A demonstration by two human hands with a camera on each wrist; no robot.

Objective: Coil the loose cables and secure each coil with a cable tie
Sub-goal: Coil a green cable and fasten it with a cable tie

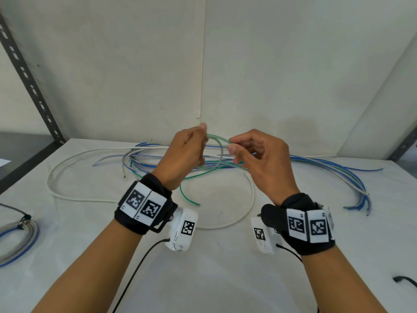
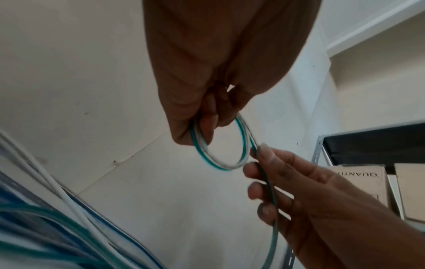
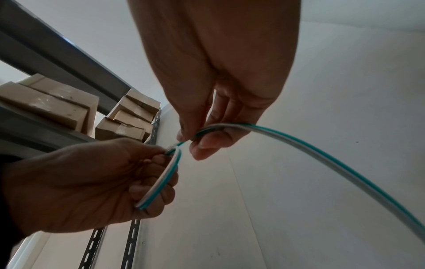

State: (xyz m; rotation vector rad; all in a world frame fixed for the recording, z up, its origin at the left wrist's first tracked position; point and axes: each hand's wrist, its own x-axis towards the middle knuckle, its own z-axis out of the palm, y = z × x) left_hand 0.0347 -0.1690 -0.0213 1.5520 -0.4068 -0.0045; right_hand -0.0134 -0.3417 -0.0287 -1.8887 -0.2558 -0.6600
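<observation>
Both hands are raised above the table (image 1: 225,267). My left hand (image 1: 191,147) grips a small loop of green-and-white cable (image 1: 216,141), its fingers curled round the coil (image 2: 218,145). My right hand (image 1: 243,150) pinches the same cable (image 3: 230,126) between thumb and forefinger just right of the loop. From there the cable trails down to the pile of loose blue, green and white cables (image 1: 316,163) at the back of the table. One green end (image 1: 187,197) hangs below my left wrist.
A coil of grey and blue cable (image 1: 15,240), bound with a black tie, lies at the left edge. A black cable tie (image 1: 404,280) lies at the right front. A long white cable (image 1: 74,161) loops over the table. Slotted shelf posts (image 1: 27,75) flank the walls.
</observation>
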